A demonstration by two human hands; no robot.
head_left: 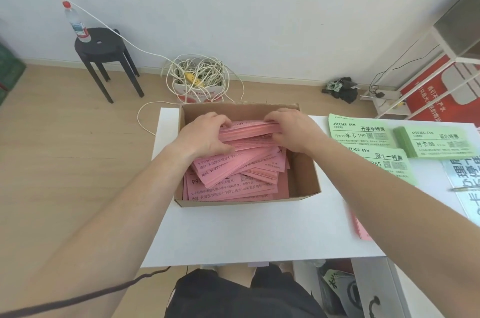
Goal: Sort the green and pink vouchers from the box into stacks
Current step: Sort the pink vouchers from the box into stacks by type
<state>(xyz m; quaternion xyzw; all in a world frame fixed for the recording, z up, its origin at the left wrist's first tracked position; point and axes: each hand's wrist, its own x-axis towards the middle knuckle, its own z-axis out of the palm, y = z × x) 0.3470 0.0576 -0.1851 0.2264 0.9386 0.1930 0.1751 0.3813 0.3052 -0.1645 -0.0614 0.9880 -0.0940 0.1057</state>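
An open cardboard box point(304, 177) stands on the white table point(249, 234) and holds a loose heap of pink vouchers point(233, 174). Inside the box my left hand point(205, 135) and my right hand point(291, 130) grip the two ends of a thick bundle of pink vouchers point(249, 130), lifted a little above the heap. To the right of the box lie three stacks of green vouchers point(361, 133), point(439, 144), point(389, 164). A few pink vouchers point(362, 232) lie on the table under my right forearm, partly hidden.
White sheets with large print point(465, 180) lie at the table's right edge. On the floor behind are a black stool point(104, 50) with a water bottle point(76, 22), a box of coiled white cable point(198, 78) and a white shelf frame point(441, 52).
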